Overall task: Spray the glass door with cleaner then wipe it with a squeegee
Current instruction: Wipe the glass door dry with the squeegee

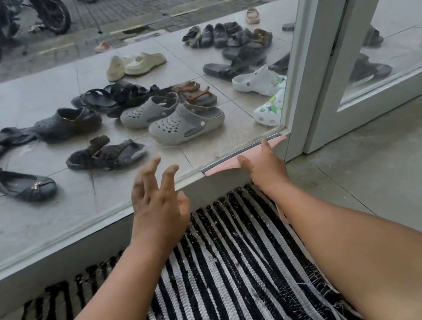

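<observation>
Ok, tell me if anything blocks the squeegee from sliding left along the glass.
Only the left hand, spread before the glass just left of the squeegee, which the right hand holds. The shoes lie behind it.

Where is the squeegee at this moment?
Head view, right of centre: the squeegee sits against the bottom edge of the glass door, beside the white frame at its lower corner, held by the right hand just above the striped mat.
</observation>
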